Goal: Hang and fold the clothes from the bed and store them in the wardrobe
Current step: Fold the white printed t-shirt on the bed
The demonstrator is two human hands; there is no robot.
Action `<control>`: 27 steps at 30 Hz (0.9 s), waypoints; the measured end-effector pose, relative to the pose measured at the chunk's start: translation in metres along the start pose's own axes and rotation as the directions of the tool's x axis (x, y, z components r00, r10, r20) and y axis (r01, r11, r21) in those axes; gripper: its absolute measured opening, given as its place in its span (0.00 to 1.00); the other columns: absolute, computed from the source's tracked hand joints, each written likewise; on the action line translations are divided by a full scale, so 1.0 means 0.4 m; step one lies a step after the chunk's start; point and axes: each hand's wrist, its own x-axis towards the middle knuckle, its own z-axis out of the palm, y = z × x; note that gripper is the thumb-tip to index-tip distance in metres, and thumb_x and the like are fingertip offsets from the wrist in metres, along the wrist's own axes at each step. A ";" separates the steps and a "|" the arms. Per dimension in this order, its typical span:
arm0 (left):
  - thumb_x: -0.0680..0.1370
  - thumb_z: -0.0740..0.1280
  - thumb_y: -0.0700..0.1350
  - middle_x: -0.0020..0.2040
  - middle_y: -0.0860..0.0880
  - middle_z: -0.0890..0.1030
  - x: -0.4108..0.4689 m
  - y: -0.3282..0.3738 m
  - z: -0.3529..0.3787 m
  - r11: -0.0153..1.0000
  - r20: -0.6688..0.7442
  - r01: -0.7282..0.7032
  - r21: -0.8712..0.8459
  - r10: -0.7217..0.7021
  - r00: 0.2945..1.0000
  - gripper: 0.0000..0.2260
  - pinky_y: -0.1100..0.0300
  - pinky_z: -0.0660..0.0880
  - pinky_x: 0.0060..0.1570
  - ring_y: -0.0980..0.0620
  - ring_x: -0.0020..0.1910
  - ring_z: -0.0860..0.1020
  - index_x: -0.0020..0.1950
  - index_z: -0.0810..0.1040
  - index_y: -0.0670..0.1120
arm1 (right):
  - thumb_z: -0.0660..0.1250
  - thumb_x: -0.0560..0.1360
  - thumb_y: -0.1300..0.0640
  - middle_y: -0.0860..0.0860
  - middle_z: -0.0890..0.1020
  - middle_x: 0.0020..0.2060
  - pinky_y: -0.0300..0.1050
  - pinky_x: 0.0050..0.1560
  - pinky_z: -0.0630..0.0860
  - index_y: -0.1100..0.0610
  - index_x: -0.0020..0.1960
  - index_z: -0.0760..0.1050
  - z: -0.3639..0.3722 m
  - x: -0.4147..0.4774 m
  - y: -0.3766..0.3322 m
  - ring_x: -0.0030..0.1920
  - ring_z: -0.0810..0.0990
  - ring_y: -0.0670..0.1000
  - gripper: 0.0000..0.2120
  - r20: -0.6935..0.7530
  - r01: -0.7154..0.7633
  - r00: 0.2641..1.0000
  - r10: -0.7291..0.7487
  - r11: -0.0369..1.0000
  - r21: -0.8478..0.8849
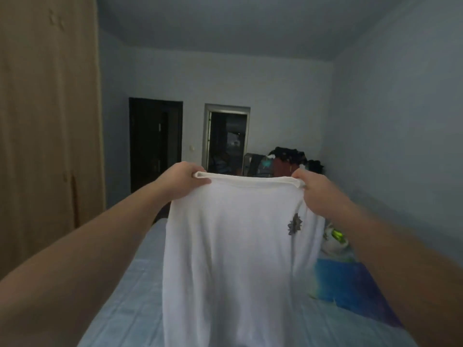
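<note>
- We hold the white shirt [233, 246] up above the bed [130, 296]; soft knit, small grey emblem.
- Left hand [186, 180] and right hand [317, 190] each pinch its top edge, fingers curled.

You've got the shirt [233, 259] dead ctr, hanging over the bed [125, 296], which runs away from you twd the far wall. Your L hand [185, 182] holds its top L corner, your R hand [315, 194] the top R corner. The wardrobe [47, 121] stands along your L, beside the bed. On the bed, R of the shirt, a cloth [350, 279] lies spread; just behind it sits a small bundle [334, 240] by the R wall. The clothes pile [288, 159] is at the far end, behind the shirt's top edge. Far wall: door [155, 141] on L, doorway [226, 139] to its R, switch [191, 148] btwn them.
</note>
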 end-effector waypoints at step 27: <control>0.72 0.70 0.57 0.51 0.40 0.83 0.247 0.171 -0.304 0.942 0.134 -0.082 -0.325 0.132 0.982 0.19 0.42 0.76 0.56 0.39 0.49 0.81 0.50 0.81 0.42 | 0.61 0.81 0.51 0.53 0.76 0.41 0.40 0.35 0.65 0.54 0.48 0.72 -0.319 0.206 -0.083 0.39 0.72 0.52 0.08 -0.302 0.137 0.944 -0.132 0.991 -0.004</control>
